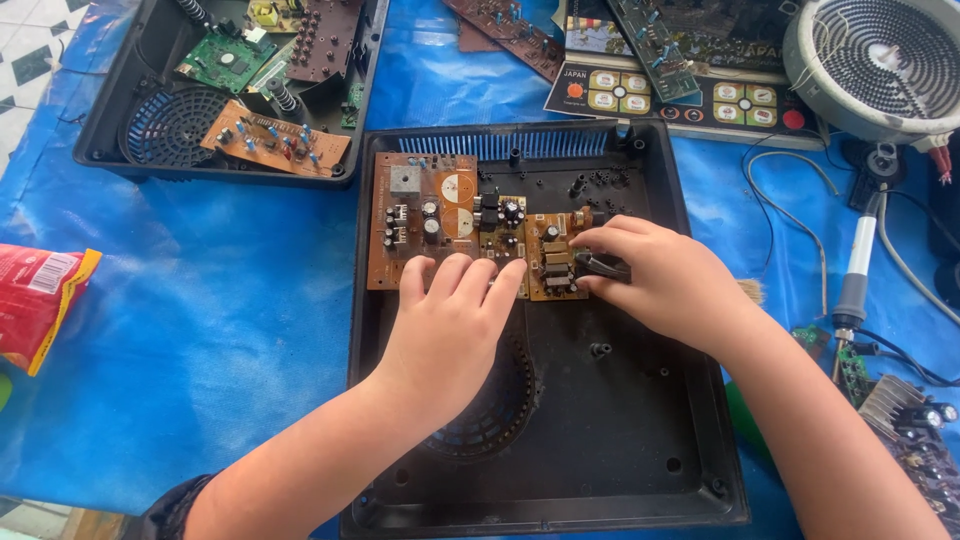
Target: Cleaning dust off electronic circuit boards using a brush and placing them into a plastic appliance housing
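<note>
A black plastic appliance housing (560, 420) lies open in front of me on blue sheeting. A brown circuit board (425, 215) with capacitors and coils sits in its upper left part. My left hand (455, 325) rests flat on the board's lower edge, fingers spread over it. My right hand (655, 275) is closed around a small black part (603, 265) at the board's right end. A round fan grille in the housing floor is mostly hidden under my left wrist.
A second black housing (120, 130) with loose circuit boards stands at the back left. A round heating coil (880, 60), a control panel (690, 100) and a soldering iron (858, 270) lie to the right. A red packet (40, 300) lies at the left edge.
</note>
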